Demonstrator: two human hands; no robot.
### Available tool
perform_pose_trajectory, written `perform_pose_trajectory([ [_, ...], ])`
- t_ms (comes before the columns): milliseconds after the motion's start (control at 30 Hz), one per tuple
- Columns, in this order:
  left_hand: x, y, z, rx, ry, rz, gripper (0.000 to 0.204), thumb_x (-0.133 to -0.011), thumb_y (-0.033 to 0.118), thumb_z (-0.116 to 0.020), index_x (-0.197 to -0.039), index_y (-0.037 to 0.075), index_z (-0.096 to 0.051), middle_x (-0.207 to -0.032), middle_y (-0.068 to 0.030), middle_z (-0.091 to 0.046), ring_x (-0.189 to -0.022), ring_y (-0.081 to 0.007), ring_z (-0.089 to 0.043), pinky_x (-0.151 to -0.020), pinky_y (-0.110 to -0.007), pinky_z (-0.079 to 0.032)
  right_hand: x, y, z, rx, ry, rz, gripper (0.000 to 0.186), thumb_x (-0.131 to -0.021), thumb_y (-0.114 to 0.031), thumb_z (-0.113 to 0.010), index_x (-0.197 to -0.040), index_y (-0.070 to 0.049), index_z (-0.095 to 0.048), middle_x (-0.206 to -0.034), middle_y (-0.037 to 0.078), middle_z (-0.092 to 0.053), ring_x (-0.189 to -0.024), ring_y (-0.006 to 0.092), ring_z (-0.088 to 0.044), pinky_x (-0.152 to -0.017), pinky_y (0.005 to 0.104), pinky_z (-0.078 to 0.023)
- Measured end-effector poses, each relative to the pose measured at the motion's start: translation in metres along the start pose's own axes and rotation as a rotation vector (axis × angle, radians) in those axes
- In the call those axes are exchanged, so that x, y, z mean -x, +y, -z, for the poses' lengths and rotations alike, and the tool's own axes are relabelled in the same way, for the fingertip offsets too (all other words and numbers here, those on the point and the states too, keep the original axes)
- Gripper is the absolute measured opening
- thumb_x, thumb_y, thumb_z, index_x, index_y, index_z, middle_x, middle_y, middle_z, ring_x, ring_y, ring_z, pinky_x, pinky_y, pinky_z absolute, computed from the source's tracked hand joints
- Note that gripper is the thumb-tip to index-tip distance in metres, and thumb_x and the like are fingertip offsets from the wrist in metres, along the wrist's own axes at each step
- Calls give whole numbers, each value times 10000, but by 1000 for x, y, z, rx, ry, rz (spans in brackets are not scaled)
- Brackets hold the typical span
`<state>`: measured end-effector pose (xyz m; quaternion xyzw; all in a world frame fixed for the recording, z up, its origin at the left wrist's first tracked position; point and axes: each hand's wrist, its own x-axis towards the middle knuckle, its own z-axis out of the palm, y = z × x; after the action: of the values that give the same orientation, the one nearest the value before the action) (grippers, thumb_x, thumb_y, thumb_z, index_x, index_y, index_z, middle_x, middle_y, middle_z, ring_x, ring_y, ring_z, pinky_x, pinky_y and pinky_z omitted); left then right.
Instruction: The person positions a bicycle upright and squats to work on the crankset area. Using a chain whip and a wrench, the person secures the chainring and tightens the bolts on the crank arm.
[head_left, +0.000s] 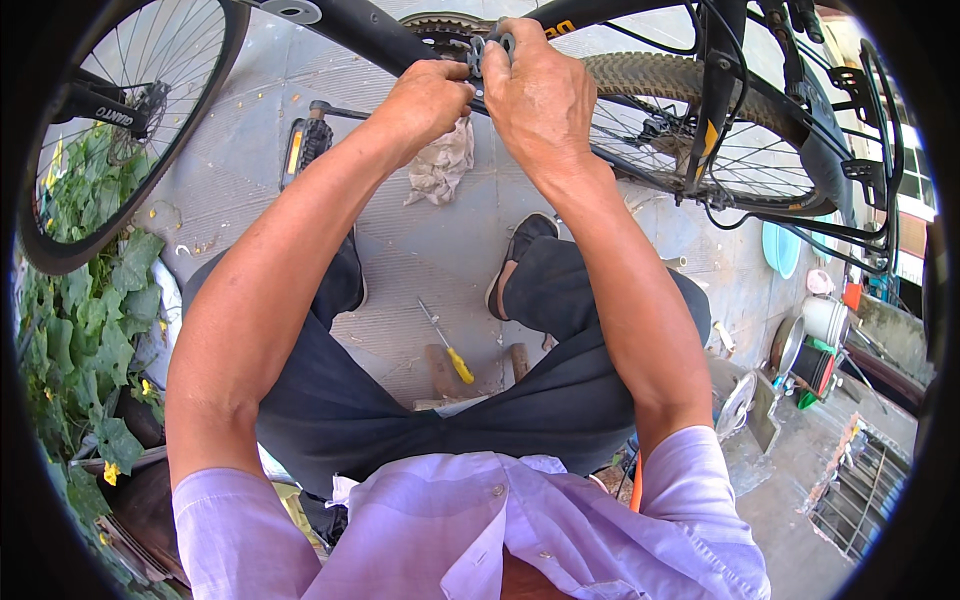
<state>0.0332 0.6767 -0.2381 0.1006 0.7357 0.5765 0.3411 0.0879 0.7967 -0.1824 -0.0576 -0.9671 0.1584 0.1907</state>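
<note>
Both hands meet at the black bicycle frame (pixel 375 35), beside the toothed chainring (pixel 440 22). A small grey metal part (pixel 477 55) shows between them; its kind is not clear. My left hand (pixel 432 100) is closed, with thumb and fingertips pinching at the part's left side. My right hand (pixel 540 95) comes from the other side, its fingers curled round the same part and partly hidden. Below the hands, a crumpled pale rag (pixel 442 165) lies on the ground. A screwdriver (pixel 459 362) with a yellow handle lies between my legs.
A pedal (pixel 306 146) sticks out left of my left forearm. One spoked wheel (pixel 150 110) stands at the left; another wheel's tyre (pixel 690 78) and a black rack (pixel 880 150) are at the right. Leafy plants (pixel 90 330) edge the left; a blue basin (pixel 780 248) stands at the right.
</note>
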Motion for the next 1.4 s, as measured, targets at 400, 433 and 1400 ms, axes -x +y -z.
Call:
perform_pose_trajectory([
  [400, -7, -3, -8, -163, 170, -99, 364, -839, 216, -626, -1119, -12, -668, -1042, -232, -691, -1036, -363, -648, -924, -405, -485, 19, -2, -2, 19, 1, -40, 225, -934, -224, -571, -1047, -31, -585, -652, 178, -662, -631, 379, -670, -629, 486, -514],
  [433, -7, -2, -8, -134, 178, -89, 355, -840, 214, -626, -1112, -9, -670, -1035, -227, -692, -1027, -359, -650, -916, -405, -486, 22, -3, -4, 15, 10, -29, 223, -934, -223, -570, -1046, -30, -584, -651, 174, -663, -623, 374, -670, -617, 482, -514],
  [1400, -9, -3, -2, -247, 61, -157, 457, -938, 110, -535, -1365, -48, -509, -1210, -162, -659, -960, -175, -625, -796, -313, -519, 30, 1, -1, 69, 60, -18, 177, -910, -195, -592, -940, -24, -563, -610, 153, -646, -575, 353, -663, -555, 461, -511],
])
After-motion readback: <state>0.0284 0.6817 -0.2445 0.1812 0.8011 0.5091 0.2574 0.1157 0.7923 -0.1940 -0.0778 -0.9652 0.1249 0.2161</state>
